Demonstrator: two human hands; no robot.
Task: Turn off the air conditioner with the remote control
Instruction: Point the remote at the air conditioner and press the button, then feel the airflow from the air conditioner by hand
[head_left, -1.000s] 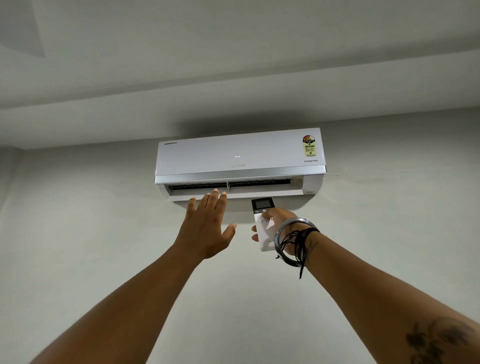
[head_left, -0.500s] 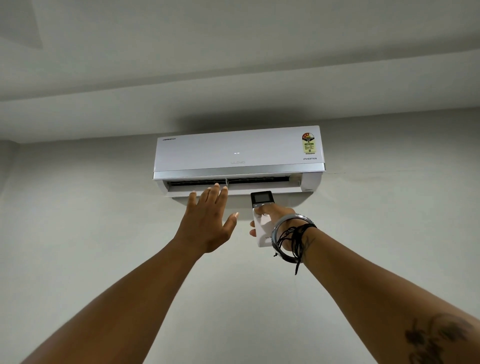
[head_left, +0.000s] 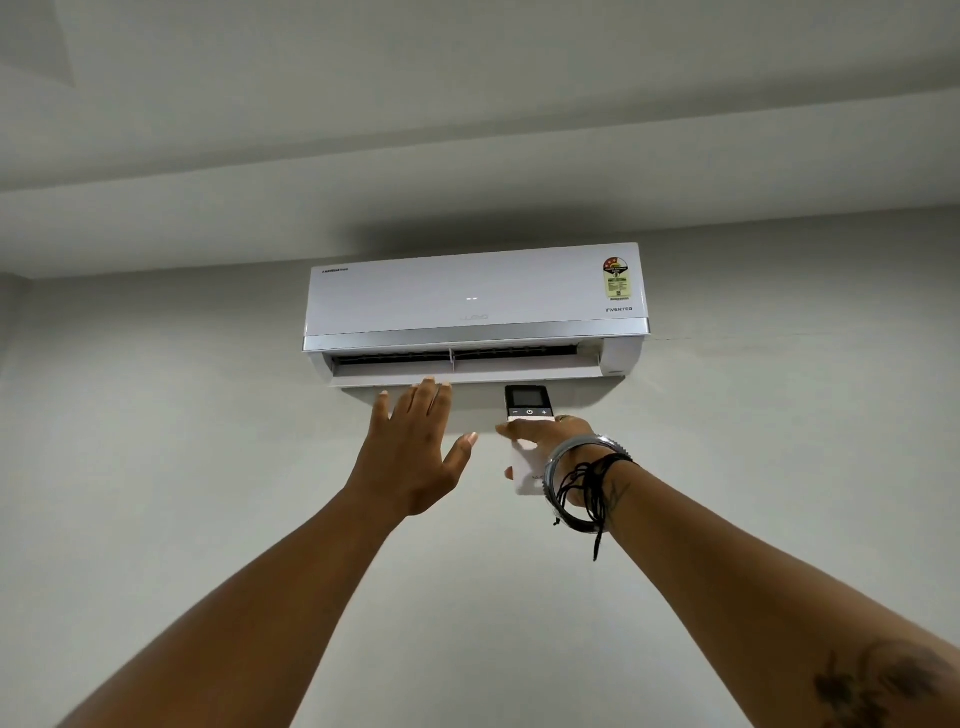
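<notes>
The right hand (head_left: 545, 441) is gripping the remote control (head_left: 525, 436), aiming at the air conditioner (head_left: 467, 301); the left hand (head_left: 415, 457) is spread open under the still-open vent, probably feeling for airflow; pressing power likely comes next.

The white air conditioner (head_left: 475, 306) carries the word "INVERTER" at its lower right front. Above this word is a coloured rating sticker (head_left: 615, 279); its print is too small to read. The remote control (head_left: 527, 410) shows minus, power and plus signs under its screen.
</notes>
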